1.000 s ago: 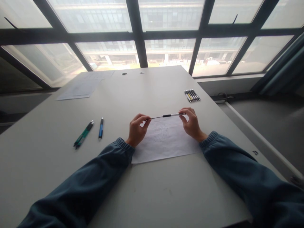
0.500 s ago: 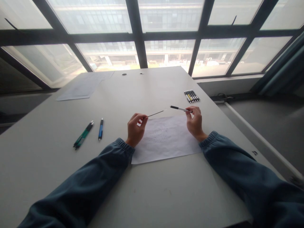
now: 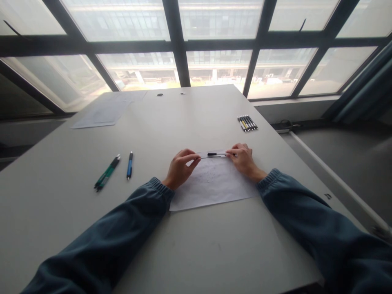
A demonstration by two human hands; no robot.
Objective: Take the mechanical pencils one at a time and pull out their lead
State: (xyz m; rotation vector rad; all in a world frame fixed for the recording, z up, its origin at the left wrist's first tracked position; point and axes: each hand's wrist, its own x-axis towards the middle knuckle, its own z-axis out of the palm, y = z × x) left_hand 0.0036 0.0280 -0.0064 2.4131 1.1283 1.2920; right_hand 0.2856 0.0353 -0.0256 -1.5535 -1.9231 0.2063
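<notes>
Between thumb and fingertips, my left hand [image 3: 181, 169] pinches a thin dark pen refill [image 3: 210, 157] that points right. My right hand [image 3: 244, 162] holds a pen [image 3: 217, 154] with a black grip and a pale barrel, its dark end pointing left; part of it is hidden by the fingers. The pen and the refill lie nearly parallel, the refill on the nearer side, over the far edge of a white sheet of paper [image 3: 211, 188] with faint marks. Whether the two touch I cannot tell.
Left on the white table [image 3: 190, 253] are green pens [image 3: 107, 173] and a blue pen [image 3: 130, 165]. Several black, white and yellow pens [image 3: 247, 123] lie in a row at the right. More paper [image 3: 101, 112] is at the far left, before the windows.
Both hands have come closer together, the right one moving left and down. The refill and pen, formerly end toward end, now overlap side by side above the paper.
</notes>
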